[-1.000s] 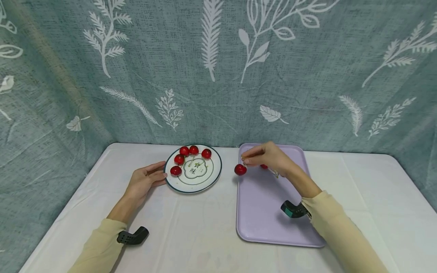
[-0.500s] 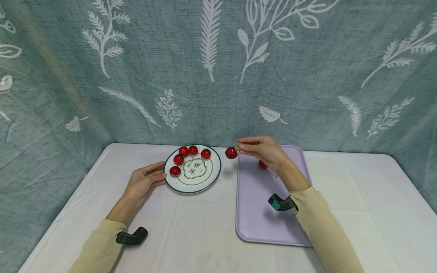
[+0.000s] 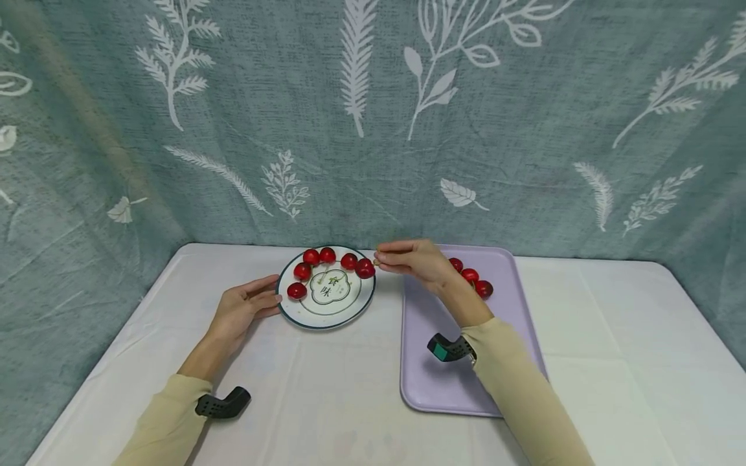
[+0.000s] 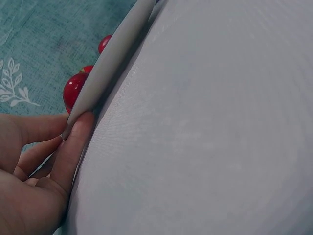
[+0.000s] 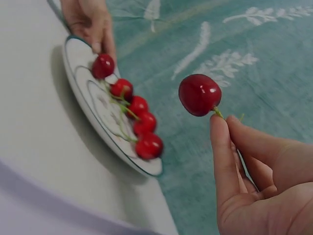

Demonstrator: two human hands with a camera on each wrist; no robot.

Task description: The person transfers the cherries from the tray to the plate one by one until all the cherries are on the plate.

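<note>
My right hand (image 3: 421, 262) pinches a dark red cherry (image 5: 199, 95) by its green stem between thumb and fingertips. In the head view that cherry overlaps the right rim of a white plate (image 3: 317, 318) with a dark blue-green edge. Several red cherries (image 5: 145, 123) with green stems lie along the plate's far and left side. At the plate's left rim is my left hand (image 3: 241, 314); the left wrist view shows the rim (image 4: 110, 61) held between its thumb and fingers.
A lilac rectangular tray (image 3: 434, 391) lies to the right under my right forearm. Red cherries (image 3: 469, 276) show on its far part, beside the wrist. A white cloth (image 3: 326, 401) covers the table, and a green leaf-patterned curtain (image 3: 245, 84) hangs behind it.
My right hand has carried the cherry left from over the tray to the plate's right rim, uncovering more cherries on the tray. The left hand stays at the plate.
</note>
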